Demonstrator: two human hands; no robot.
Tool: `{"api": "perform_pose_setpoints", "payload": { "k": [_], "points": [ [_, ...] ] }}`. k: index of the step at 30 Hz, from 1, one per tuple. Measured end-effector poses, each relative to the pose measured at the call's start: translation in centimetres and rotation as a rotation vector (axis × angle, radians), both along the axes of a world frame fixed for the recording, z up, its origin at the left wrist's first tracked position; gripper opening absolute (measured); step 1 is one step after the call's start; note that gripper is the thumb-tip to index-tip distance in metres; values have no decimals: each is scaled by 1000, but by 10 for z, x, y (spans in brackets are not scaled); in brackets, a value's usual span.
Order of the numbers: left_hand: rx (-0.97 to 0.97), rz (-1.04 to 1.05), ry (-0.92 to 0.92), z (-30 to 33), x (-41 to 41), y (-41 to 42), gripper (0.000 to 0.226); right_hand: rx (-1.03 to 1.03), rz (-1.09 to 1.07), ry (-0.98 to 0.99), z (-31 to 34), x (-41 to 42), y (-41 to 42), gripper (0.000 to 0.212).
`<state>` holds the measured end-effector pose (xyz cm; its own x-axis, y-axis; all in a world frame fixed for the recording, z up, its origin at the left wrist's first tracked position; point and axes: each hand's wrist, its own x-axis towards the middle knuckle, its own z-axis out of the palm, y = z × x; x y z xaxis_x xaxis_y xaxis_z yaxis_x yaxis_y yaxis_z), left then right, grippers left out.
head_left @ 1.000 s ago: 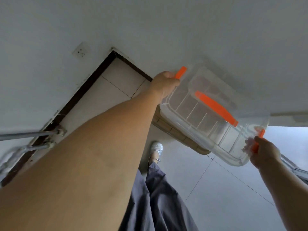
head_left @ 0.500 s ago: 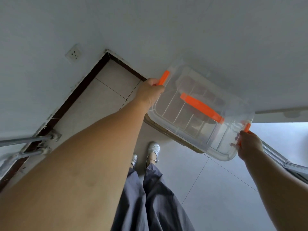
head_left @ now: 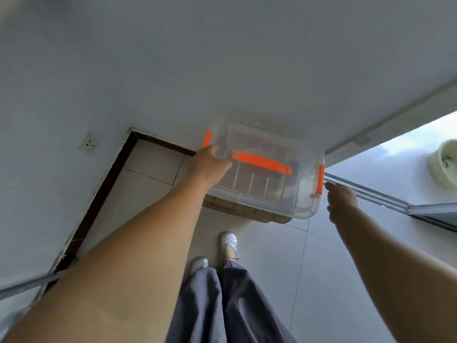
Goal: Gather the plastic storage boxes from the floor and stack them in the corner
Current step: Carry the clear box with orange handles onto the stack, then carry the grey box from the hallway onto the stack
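Note:
A clear plastic storage box (head_left: 269,189) with an orange lid handle (head_left: 262,162) and orange end latches sits level against the wall, on top of a brownish box (head_left: 247,212) of which only the lower edge shows. My left hand (head_left: 210,165) grips the clear box's left end, just below the left latch (head_left: 207,139). Just to the right of the right latch (head_left: 320,179) is my right hand (head_left: 342,201), fingers apart and holding nothing; a fingertip is close to the latch.
A wall socket (head_left: 89,144) and dark skirting (head_left: 106,194) line the left wall of the corner. A sliding-door track (head_left: 371,194) runs on the right, with a pale green bowl (head_left: 445,167) beyond. My silver shoes (head_left: 228,241) stand on the tiled floor.
The clear box came down from a tilted carry and now lies level on the brownish box by the wall. My right hand has let go of the right latch.

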<state>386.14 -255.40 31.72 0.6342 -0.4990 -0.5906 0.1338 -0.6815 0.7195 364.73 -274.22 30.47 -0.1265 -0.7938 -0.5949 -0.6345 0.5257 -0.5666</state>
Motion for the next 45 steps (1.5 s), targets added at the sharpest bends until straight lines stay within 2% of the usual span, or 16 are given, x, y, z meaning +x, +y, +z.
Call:
{"api": "perform_pose_setpoints", "payload": {
  "k": [6,11,17,22,25,27,29,34,38,45],
  "points": [
    [35,-151,-82,32,-27,3,64,-22,17,-120,30,-15,38,41],
    [58,-329,-140,58,-59,4,53,18,81,-166,56,-47,72,52],
    [92,-570,-240,84,-121,-3,30,78,-3,-209,78,-123,102,53],
    [87,-709,-268,96,-202,-19,23,85,-150,-289,82,-224,131,52],
    [87,-768,-224,99,-269,-25,14,70,-217,-312,79,-299,153,49],
    [85,-840,-243,96,-319,-28,22,62,-271,-289,77,-356,170,46],
    [72,-959,-294,95,-396,-28,28,42,-372,-268,78,-433,198,42],
    [8,-1272,-250,109,-615,-5,34,-5,-637,-182,88,-624,295,12],
    [-37,-1555,-204,118,-759,16,35,-44,-838,-62,99,-739,364,11],
    [-65,-1955,-240,120,-962,34,34,-76,-1178,-54,95,-880,454,16]
  ]
}}
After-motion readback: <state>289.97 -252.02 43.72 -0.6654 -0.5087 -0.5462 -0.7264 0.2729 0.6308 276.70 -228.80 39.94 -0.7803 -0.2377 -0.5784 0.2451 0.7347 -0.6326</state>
